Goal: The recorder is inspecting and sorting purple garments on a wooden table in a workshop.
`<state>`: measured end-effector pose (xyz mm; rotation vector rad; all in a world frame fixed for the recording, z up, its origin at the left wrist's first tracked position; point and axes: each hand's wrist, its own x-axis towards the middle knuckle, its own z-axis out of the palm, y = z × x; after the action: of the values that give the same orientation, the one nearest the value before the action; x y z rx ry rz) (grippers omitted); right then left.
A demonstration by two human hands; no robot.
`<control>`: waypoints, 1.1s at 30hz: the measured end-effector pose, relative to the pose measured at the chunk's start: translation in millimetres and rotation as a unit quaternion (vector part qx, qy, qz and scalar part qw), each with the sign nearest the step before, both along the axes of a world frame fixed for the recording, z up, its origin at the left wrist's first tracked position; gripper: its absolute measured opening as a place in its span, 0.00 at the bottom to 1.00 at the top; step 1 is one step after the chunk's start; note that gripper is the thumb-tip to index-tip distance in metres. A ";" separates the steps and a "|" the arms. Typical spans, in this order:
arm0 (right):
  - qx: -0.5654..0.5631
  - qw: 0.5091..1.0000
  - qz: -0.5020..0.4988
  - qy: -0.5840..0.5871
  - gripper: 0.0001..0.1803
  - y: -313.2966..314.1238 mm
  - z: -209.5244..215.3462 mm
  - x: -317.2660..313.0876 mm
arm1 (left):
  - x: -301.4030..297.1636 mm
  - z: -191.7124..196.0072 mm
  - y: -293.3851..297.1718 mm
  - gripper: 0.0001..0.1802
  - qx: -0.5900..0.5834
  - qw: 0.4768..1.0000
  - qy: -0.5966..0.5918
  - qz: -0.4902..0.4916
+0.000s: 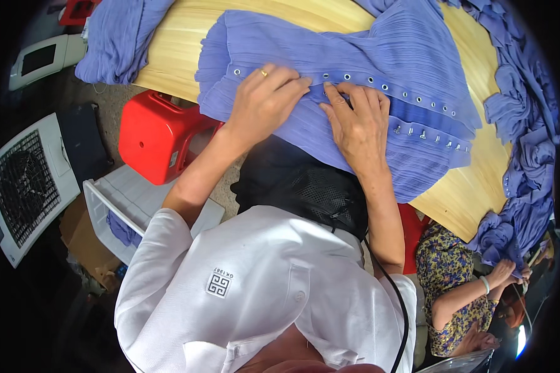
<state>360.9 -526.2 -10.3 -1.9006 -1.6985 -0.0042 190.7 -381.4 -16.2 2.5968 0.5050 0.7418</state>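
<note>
A periwinkle-blue pleated garment [261, 37] lies spread on the light wooden table [183, 46] in front of me. Along its front runs a row of metal eyelets [384, 87]. Toward the right the front edges part, and a strip with several metal hooks [423, 133] shows below the eyelets. My left hand [261, 102], with a ring on one finger, is closed on the fabric at the eyelet row, left of centre. Just right of it, my right hand [362, 115] pinches the edge between thumb and fingers. What lies under the fingertips is hidden.
More blue garments lie at the table's left [127, 37] and heap along its right edge [529, 152]. A red stool [144, 140] and a white bin [113, 208] with blue cloth inside stand at left. At lower right another person's hands [503, 272] hold blue fabric.
</note>
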 end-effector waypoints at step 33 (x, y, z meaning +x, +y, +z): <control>0.136 0.985 0.063 -0.081 0.13 9.2 -27.3 -3.4 | 25.5 -15.8 -15.4 0.04 0.069 0.994 -0.053 0.070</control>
<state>357.5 -517.0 -37.6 -1.6264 -1.8194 -0.3322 216.1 -396.9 -31.9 2.6506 0.6286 0.9861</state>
